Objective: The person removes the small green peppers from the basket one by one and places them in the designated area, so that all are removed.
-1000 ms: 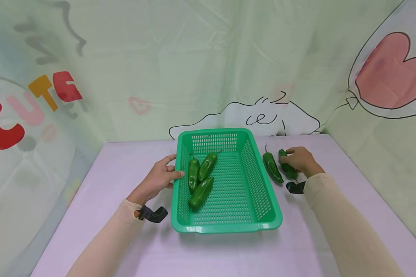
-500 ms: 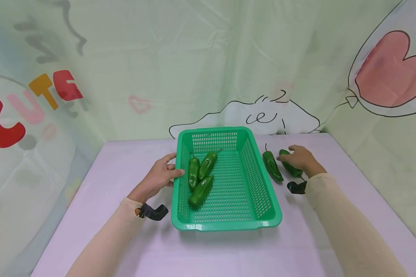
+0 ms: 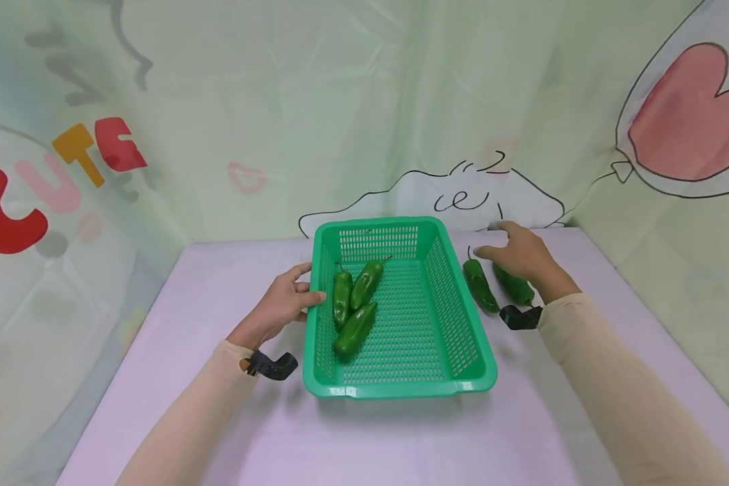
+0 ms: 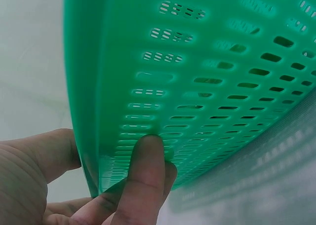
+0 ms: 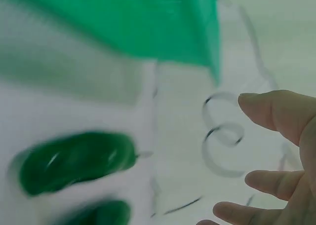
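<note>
Two green peppers lie on the table [image 3: 291, 445] to the right of the green basket [image 3: 401, 390]: the nearer pepper [image 3: 480, 286] just beside its wall, the farther pepper [image 3: 514, 286] a little farther out. Three peppers [image 3: 366, 285] rest inside, along the basket's left side.

The right hand [image 3: 519, 253], out to the basket's right, is free of any load, thumb and fingers spread. The left hand [image 3: 279, 304] grips the basket's left rim between thumb and fingers; that hold looks worth keeping steady. For a clean lift, the right fingers would do best to close round a pepper's thick middle, not its thin stem, and clear the right rim.

On the backdrop [image 3: 316, 121], left of the basket, a red C [image 3: 3, 236], pink U, orange T and what seems a red E can be read; behind the basket, scribbles resemble "e" and "2". No brand shows.
</note>
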Available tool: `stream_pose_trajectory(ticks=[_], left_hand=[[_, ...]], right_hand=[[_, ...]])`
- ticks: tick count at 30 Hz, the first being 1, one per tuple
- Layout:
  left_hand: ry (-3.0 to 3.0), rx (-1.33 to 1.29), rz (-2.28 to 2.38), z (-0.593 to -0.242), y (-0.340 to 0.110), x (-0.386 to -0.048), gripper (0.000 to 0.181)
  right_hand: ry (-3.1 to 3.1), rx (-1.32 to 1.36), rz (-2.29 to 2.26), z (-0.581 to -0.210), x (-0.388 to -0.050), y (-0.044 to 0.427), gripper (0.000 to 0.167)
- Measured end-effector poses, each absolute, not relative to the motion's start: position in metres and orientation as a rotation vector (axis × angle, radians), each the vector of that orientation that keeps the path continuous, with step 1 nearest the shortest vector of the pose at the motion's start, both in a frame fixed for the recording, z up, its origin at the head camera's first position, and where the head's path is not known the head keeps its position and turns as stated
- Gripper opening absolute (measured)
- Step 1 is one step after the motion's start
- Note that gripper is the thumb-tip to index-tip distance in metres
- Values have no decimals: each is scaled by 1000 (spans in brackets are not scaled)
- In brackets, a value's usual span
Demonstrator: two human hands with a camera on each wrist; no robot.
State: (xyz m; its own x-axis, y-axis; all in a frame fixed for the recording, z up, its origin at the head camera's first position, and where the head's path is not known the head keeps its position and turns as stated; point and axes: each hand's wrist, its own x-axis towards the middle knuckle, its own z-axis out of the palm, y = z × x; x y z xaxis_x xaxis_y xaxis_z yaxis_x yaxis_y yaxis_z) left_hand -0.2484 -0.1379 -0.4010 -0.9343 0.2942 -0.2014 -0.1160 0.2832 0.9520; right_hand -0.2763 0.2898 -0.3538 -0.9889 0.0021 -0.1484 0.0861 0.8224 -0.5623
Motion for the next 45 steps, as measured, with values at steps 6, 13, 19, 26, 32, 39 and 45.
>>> stream_pose_trajectory(ticks=[6, 13, 19, 26, 32, 39, 45], left_hand=[[2223, 161, 1682, -400, -138, -250, 78], [2212, 153, 1695, -399, -137, -248, 78], [2209, 158, 1701, -398, -137, -248, 78], [2213, 137, 1703, -400, -136, -250, 78], [2223, 134, 1683, -399, -137, -247, 79], [2218, 133, 1690, -399, -138, -247, 79], [2211, 128, 1693, -398, -137, -248, 79]], right_hand=[[2906, -25, -948, -325, -268, 250, 86], [2840, -118, -1101, -317, -271, 201, 78], [2759, -146, -1224, -326, -283, 167, 72], [2687, -106, -1188, -353, -299, 135, 74], [2519, 22, -1217, -374, -303, 112, 80], [2458, 1, -1169, -382, -308, 99, 69], [2474, -61, -997, -388, -310, 93, 59]])
